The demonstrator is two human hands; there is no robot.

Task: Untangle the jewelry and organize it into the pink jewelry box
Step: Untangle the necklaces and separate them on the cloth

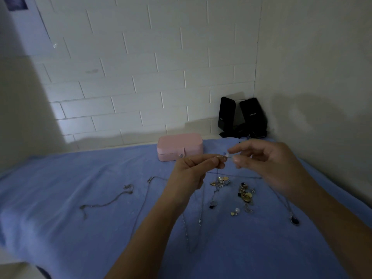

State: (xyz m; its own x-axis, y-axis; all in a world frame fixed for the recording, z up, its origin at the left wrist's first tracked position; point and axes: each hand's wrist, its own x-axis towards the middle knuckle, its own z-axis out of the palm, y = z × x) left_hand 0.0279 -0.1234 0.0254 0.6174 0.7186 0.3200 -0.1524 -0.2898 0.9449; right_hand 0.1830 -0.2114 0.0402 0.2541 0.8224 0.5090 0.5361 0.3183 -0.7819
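The left hand and the right hand are held up close together over the blue cloth. Both hands pinch a small shiny piece between finger and thumb, one hand at each end. It is too blurry to tell what kind of piece it is. The pink jewelry box sits shut at the far edge of the cloth, just behind the hands. Under the hands lie little gold earrings in a loose heap and a pearl earring. A long chain lies between the arms. A short chain lies far to the left. A dark pendant lies by the right arm. Two black speakers stand in the corner.
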